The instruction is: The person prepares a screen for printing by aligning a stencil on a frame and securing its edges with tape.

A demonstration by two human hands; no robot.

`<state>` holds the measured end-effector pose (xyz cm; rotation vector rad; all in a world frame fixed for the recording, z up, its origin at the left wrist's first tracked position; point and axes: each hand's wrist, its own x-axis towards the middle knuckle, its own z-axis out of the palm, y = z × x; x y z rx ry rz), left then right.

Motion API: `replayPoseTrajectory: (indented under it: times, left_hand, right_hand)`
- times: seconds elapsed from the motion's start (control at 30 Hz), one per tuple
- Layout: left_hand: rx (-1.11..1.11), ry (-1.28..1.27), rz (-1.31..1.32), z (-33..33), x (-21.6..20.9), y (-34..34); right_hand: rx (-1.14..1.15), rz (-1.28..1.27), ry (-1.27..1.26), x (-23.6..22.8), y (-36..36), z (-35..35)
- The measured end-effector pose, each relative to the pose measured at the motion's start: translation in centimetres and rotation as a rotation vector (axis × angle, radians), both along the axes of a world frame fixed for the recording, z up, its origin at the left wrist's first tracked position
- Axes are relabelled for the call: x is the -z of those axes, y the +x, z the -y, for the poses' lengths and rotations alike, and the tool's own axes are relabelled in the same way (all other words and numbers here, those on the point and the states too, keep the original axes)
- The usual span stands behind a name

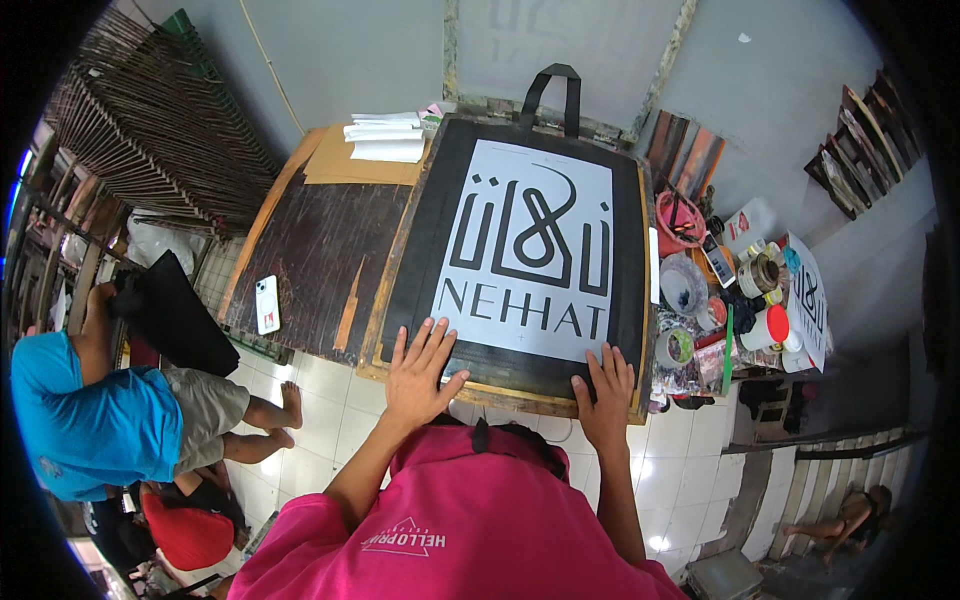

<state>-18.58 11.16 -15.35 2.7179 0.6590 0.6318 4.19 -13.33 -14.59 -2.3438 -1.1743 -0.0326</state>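
A black tote bag (pixel 410 290) lies flat on a wood-edged board (pixel 378 350), its handle (pixel 545 85) looped toward the wall. On top of it rests a white sheet (pixel 590 200) printed with a large black design and lettering. My left hand (pixel 420 375) is flat on the bag's near edge, fingers spread, with the fingertips at the sheet's lower left corner. At the lower right corner, my right hand (pixel 606 385) lies with outstretched fingers on the bag and the sheet's edge. Neither hand grips anything.
Left on the dark tabletop (pixel 320 235) are a phone (pixel 267 305) and folded white papers (pixel 385 138). Jars, tubs and a red basket (pixel 680 220) crowd the right side, beside another printed sheet (pixel 806 305). A person in a blue shirt (pixel 100 410) sits at left holding black fabric (pixel 175 310).
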Motion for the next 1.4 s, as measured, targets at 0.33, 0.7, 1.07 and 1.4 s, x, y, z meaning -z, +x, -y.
replayPoseTrajectory:
  times: [0.33,0.7,1.07,1.4]
  left_hand:
    - [0.006,-0.027,0.0,-0.1,-0.1,0.0]
    - [-0.014,0.003,-0.033,0.0,-0.4,0.3]
    - [0.0,0.015,-0.038,0.1,-0.5,0.6]
    - [-0.005,0.027,-0.037,0.1,-0.6,0.6]
  right_hand:
    - [0.003,0.012,-0.003,0.4,-0.1,0.0]
    - [0.075,0.176,-0.061,0.0,-1.2,-0.9]
    - [0.087,0.162,-0.008,0.1,-1.4,-0.7]
    - [0.083,0.145,0.006,-0.1,-1.4,-0.7]
